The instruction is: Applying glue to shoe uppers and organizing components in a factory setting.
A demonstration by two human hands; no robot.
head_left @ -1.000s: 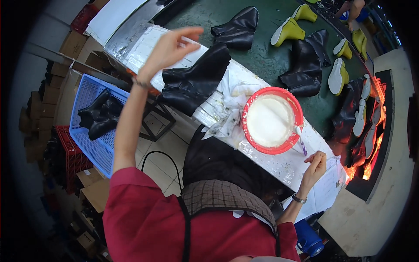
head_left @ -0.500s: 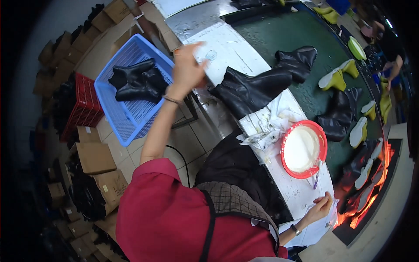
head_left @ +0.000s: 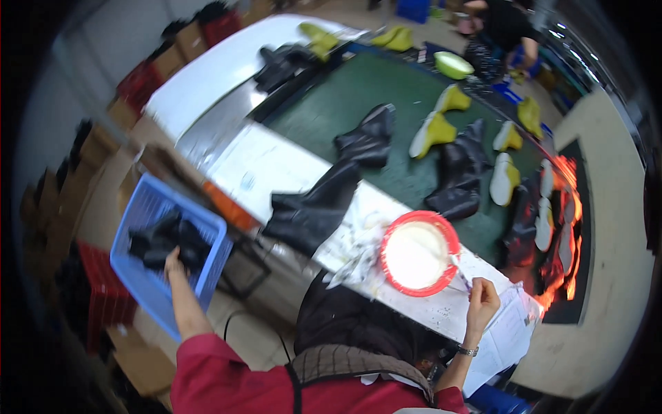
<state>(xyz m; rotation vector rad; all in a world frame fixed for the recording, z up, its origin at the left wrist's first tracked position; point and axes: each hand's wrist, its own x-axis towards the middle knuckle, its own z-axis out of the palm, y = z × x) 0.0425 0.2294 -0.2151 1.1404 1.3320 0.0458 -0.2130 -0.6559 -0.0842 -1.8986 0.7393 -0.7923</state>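
Note:
My left hand [head_left: 173, 265] reaches into the blue plastic basket [head_left: 215, 238] at the left, against the black boots [head_left: 157, 238] lying inside. Blur and the dark leather hide how its fingers are set. At the table's near right, my right hand [head_left: 484, 299] is closed, with its fingertips at the handle end of a small brush [head_left: 463, 274]. The brush leans on the rim of a red bowl [head_left: 391, 272] of white paste. Left of the bowl, a black boot [head_left: 310, 210] lies on the white table edge beside a smeared white cloth [head_left: 355, 241].
Black boots [head_left: 460, 169] and yellow-green shoe pieces with pale soles [head_left: 433, 132] lie on the green surface [head_left: 314, 114]. A glowing orange heater [head_left: 569, 228] is at the right. Papers [head_left: 503, 338] hang by my right wrist. A red crate [head_left: 103, 286] stands beyond the basket; another person [head_left: 507, 31] works far right.
My left hand has swung down and left from above the white table edge into the blue basket. My right hand has come up to the brush handle. The whole view has turned.

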